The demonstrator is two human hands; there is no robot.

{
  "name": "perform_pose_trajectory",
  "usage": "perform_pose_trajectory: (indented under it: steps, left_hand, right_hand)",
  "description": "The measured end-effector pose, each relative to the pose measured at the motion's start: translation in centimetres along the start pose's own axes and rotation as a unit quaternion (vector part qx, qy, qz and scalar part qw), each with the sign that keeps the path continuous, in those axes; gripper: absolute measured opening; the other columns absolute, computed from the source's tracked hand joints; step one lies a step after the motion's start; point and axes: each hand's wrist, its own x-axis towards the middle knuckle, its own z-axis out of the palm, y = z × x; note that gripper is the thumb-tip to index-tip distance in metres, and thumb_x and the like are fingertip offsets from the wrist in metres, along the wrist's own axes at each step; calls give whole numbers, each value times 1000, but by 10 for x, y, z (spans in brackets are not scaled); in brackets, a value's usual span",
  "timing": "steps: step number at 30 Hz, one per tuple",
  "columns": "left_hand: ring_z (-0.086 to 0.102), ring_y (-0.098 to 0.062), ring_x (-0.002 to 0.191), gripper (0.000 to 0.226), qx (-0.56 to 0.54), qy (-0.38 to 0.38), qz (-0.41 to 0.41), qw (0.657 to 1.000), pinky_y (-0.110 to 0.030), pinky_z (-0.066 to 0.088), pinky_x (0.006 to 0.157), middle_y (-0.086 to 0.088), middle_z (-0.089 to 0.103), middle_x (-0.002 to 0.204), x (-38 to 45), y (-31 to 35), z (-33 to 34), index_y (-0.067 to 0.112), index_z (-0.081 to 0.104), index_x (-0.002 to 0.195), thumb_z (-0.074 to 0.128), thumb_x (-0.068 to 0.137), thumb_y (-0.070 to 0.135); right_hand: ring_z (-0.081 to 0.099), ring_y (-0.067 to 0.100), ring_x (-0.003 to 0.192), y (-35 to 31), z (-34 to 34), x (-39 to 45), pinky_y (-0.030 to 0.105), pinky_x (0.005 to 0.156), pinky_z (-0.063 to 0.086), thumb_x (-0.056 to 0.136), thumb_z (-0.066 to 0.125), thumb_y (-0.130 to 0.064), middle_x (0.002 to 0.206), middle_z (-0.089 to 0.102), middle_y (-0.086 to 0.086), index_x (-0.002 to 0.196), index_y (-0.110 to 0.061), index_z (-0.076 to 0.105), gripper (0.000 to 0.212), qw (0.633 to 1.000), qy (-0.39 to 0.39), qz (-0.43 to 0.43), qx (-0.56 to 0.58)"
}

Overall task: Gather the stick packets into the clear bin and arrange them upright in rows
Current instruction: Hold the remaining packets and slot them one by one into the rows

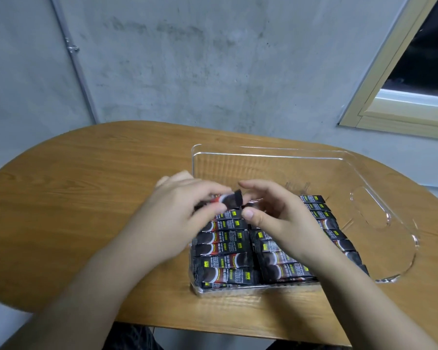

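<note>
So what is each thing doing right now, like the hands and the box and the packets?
left hand: holds one packet above the rows
right hand: fingers curled beside that packet, grip unclear
clear bin: on the table, far part bare
stick packets: two rows filling the near part of the bin
</note>
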Motion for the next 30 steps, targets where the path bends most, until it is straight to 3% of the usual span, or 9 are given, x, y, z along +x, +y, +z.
perform_pose_trajectory:
  steps: [3, 6, 9, 12, 15, 19, 23, 27, 30]
  left_hand:
    - [51, -13, 89, 37, 22, -33, -33, 999, -23, 25, 82, 19, 54, 75, -5, 7, 22, 43, 59, 102, 43, 75, 63]
    - [52, -14, 87, 35, 27, -45, -34, 998, -24, 25, 84, 18, 56, 70, -6, 9, 36, 39, 55, 96, 43, 75, 64]
    - [47, -2, 79, 26, 54, -16, 14, 998, -27, 28, 81, 22, 60, 65, -5, 11, 42, 34, 63, 85, 46, 82, 54]
    - [47, 0, 84, 28, 28, 9, -2, 1000, -24, 28, 84, 24, 59, 75, -5, 7, 37, 31, 64, 96, 42, 88, 45]
    - [51, 1, 88, 22, 20, 1, -9, 1000, -22, 29, 89, 22, 64, 89, -6, -1, 34, 37, 54, 107, 37, 93, 31]
    - [57, -5, 93, 49, 16, 3, -20, 1000, -21, 29, 94, 23, 64, 96, -5, -9, 38, 38, 48, 110, 42, 81, -1]
    - [59, -10, 91, 55, 18, 16, -15, 1000, -25, 32, 95, 21, 65, 95, -3, -15, 39, 36, 52, 110, 41, 75, -6]
    - [57, -6, 86, 51, 29, 33, 17, 999, -26, 33, 91, 20, 66, 91, -3, -17, 41, 25, 61, 107, 44, 71, -9]
    - [55, -5, 84, 52, 23, 36, 21, 999, -26, 33, 90, 19, 66, 88, -3, -17, 40, 25, 60, 105, 44, 70, -9]
  right_hand:
    - [62, 13, 76, 0, -5, -7, 28, 75, 52, 77, 70, -32, 85, 70, -3, 91, -33, 69, 14, 1000, 16, -5, -2]
    - [60, 6, 72, 5, -8, -14, 22, 70, 49, 82, 70, -17, 78, 68, -4, 83, -24, 70, 8, 999, -8, 22, -42]
    - [54, -2, 66, 6, -9, -18, 14, 65, 43, 84, 69, -15, 72, 65, -12, 81, -29, 67, 15, 993, -45, 46, -94]
    - [51, -3, 62, 11, -21, -21, 13, 62, 39, 86, 68, -17, 67, 61, -18, 74, -31, 63, 20, 978, -61, 85, -179]
    - [52, -1, 64, 16, -42, -26, 17, 63, 41, 87, 68, -19, 72, 65, -9, 77, -24, 65, 12, 962, -82, 143, -220]
    - [49, -3, 59, 19, -46, -35, 12, 57, 39, 85, 69, -23, 72, 63, -9, 79, -23, 67, 6, 926, -162, 181, -287]
    - [56, 3, 64, 20, -36, -31, 18, 61, 44, 84, 70, -29, 74, 67, -9, 77, -29, 67, 8, 910, -180, 176, -331]
    - [56, 0, 66, 22, -20, -22, 10, 57, 39, 85, 69, -28, 72, 63, -14, 85, -28, 70, 1, 894, -213, 163, -359]
    - [61, 6, 67, 20, -19, -15, 17, 60, 46, 84, 71, -28, 69, 64, -12, 80, -32, 69, 6, 901, -217, 171, -334]
